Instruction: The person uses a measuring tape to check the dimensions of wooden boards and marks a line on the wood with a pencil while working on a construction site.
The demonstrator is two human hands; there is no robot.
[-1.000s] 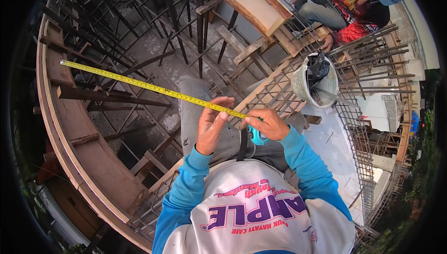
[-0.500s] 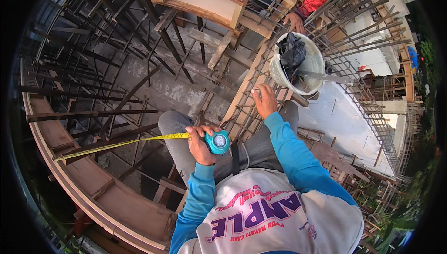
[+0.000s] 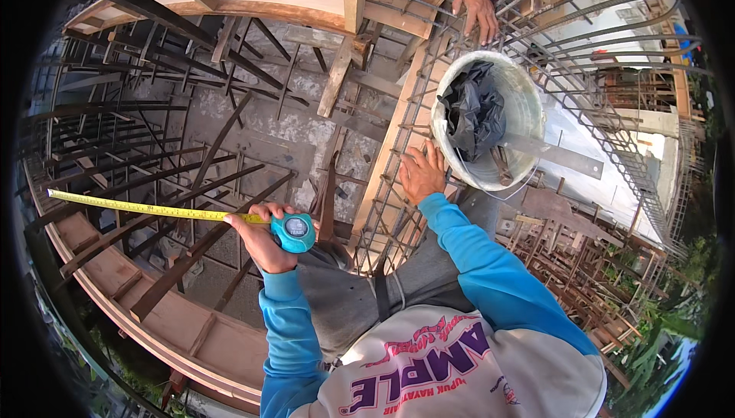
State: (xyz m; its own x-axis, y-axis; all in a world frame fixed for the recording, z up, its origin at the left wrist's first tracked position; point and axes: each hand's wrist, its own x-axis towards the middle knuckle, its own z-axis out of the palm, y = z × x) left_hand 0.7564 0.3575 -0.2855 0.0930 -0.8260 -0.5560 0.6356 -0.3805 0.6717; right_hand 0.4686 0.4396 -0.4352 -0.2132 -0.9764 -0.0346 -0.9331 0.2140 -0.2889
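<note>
Because the right hand (image 3: 421, 177), at the tape a second earlier, now spreads over the rebar cage (image 3: 401, 225), the left hand (image 3: 266, 242) alone clamps the teal tape measure (image 3: 294, 233) near the legs (image 3: 329, 295), its yellow blade (image 3: 153, 208) extended leftward under one-handed control.

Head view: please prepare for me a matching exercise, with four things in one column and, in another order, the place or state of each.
1. Tape measure case
2. Yellow tape blade
3. Crumpled black plastic
4. Right hand

A. Inside the bucket
B. Just left of the bucket, holding no tool
C. Turquoise, held in the left hand
D. Stretched out toward the left

Pairs: 1-C, 2-D, 3-A, 4-B
</note>
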